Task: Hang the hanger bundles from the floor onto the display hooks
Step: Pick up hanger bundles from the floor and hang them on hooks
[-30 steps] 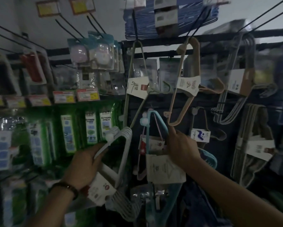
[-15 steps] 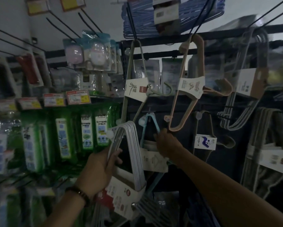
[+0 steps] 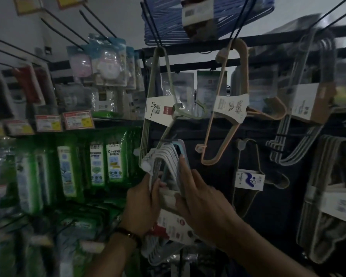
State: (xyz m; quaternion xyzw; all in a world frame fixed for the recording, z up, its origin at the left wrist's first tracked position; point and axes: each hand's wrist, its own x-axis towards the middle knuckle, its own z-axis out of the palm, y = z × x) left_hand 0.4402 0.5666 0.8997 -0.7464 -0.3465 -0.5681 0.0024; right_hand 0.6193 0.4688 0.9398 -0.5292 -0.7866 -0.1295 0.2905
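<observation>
— Fingers (image 3: pixel 158 183) first: on the left hand (image 3: pixel 142 202), curled round the left side of the white hanger bundle (image 3: pixel 168 156), clasping it firmly. On the right hand (image 3: pixel 204 202), mostly straight, forefinger laid up along the bundle's right edge, thumb pressed against the stack lower down. Steadying rather than clutching.

— And the bundle itself, where?

— Off the floor, held up in the middle of the rack, apex uppermost, right at the tip of a black display hook (image 3: pixel 166 139). Sits below the green-grey bundle (image 3: pixel 160 110) and down-left of the beige one (image 3: pixel 231 108), both hung on upper hooks. Looks not quite threaded onto the wire yet, though too dim and blurred there to swear to it.

— So mid-hang, then. Next?

— Needs the bend at the top lined up with the hook's point, then pushed along the wire toward the far panel. Calls for keeping the stack squared, tied as it is only by a paper band (image 3: pixel 174 222) low down. Means minding the pale blue hangers (image 3: pixel 181 149) just behind as well.

— Materials?

— Thin, smooth, rounded plastic, pale grey-white, nested in tight parallel curves. Glossy card for the band, white with a red spot. Slim stiff wire for the hook. Beige set thicker, matte, with knobbed ends. Further left, shiny green film packs (image 3: pixel 96 162) in rows.
</observation>
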